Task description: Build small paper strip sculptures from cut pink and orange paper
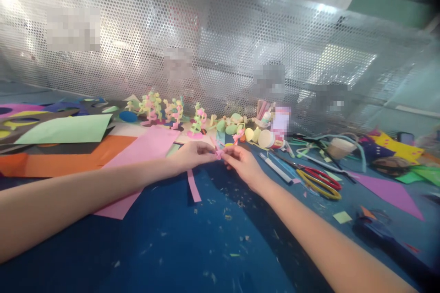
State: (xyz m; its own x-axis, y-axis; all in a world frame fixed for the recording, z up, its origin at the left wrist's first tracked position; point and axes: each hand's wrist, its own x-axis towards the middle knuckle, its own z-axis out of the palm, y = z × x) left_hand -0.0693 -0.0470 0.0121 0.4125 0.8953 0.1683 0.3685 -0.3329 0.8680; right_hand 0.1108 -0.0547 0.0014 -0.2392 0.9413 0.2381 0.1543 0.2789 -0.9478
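Between my two hands, over the middle of the blue table, is a small pink paper piece [219,153]. My left hand [192,153] pinches it from the left, and my right hand [240,161] grips its other side with closed fingertips. Its exact shape is blurred and partly covered by the fingers. Just below my left hand lies a pink paper strip [194,187]. A large pink paper sheet [144,149] is under and beside my left forearm. Beyond the hands stand several small paper plants, one of them green and pink [198,121] on a pink round base.
Right of my hands lie scissors [319,183] with red and yellow handles, a white pen-like stick [277,169] and a tipped white tub [270,139]. Orange paper [75,165] and light green paper [65,129] cover the left. A perforated metal screen [230,41] stands behind.
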